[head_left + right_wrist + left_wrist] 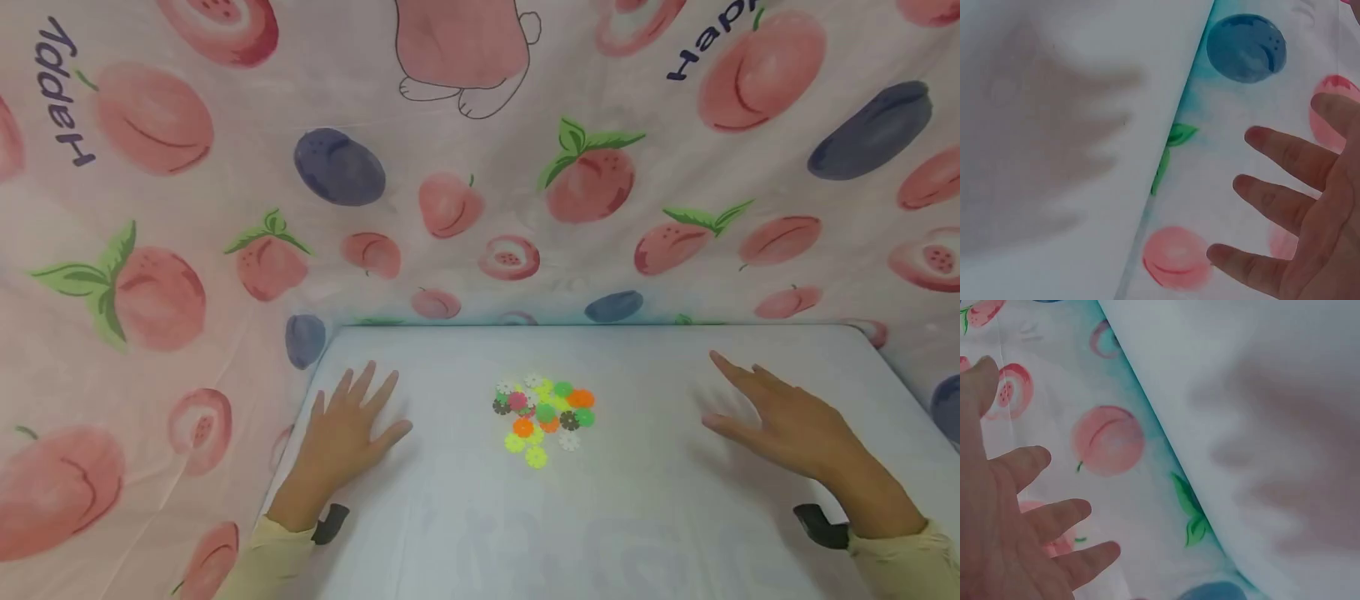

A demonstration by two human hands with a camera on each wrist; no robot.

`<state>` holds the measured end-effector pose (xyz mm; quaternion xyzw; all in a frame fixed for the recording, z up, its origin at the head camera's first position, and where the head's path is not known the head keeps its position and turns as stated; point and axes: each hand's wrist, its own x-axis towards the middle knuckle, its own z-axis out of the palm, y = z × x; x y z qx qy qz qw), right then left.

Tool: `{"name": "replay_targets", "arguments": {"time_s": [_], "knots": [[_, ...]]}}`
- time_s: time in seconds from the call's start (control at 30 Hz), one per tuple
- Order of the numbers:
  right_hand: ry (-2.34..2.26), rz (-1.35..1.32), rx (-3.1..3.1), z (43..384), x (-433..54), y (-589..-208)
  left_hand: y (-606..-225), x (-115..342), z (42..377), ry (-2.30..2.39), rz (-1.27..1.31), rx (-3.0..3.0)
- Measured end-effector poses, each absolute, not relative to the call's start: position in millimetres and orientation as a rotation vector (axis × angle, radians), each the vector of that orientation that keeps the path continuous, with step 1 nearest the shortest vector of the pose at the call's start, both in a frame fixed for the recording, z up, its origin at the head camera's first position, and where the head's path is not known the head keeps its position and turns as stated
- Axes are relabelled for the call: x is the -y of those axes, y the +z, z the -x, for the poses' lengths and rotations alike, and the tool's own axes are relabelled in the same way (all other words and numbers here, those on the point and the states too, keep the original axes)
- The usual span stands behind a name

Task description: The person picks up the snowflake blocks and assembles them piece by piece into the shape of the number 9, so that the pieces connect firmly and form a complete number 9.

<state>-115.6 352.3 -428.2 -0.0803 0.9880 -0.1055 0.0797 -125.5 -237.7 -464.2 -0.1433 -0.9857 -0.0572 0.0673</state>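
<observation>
A loose heap of small, flat, notched discs (546,412) lies in the middle of the white table, in yellow, green, orange, white, pink and dark grey. Some discs overlap. To the left of the heap my left hand (341,437) is held over the table with its fingers spread. On the other side my right hand (791,425) is held out with straight fingers. Neither hand touches the discs or holds anything. Both wrist views show the palm side, the left hand (1016,506) and the right hand (1310,194), with shadows falling on the white surface.
The white table (450,517) has a straight back edge. Behind and at its sides hangs a pale pink cloth (465,142) printed with fruit, leaves and lettering. A dark strap piece (821,527) shows at the right wrist, another (331,525) at the left.
</observation>
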Motion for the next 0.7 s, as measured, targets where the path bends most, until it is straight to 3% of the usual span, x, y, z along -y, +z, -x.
{"name": "replay_targets", "arguments": {"time_s": [0.7], "knots": [[-0.852,0.624,-2.846,163.3,-289.2,-480.5,-497.3,131.6,151.6,-0.955,0.590,2.892]]}}
